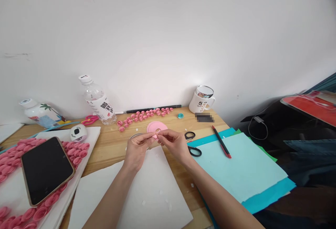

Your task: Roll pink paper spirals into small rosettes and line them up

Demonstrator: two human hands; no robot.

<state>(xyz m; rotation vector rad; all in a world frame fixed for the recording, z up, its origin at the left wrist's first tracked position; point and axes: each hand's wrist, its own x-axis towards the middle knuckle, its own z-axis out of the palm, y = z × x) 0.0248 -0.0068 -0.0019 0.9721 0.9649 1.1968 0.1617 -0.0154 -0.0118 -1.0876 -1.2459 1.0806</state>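
My left hand (138, 147) and my right hand (174, 144) meet above the wooden table (110, 145), fingertips pinched together on a small pink paper piece (154, 137). Just behind them lies a pink paper disc (156, 127) cut in a spiral. A roll of clear tape (135, 136) sits partly hidden behind my left fingers. A white sheet (147, 190) lies under my forearms. Several small pink paper roses (143, 115) are lined up farther back.
Black scissors (193, 143) lie right of my hands, beside light blue paper (236, 166) with a red pen (222, 146). At left, a phone (46, 169) rests on a board of pink roses (76, 150). A water bottle (97, 100), a white mug (201, 100) and a black marker (153, 109) stand by the wall.
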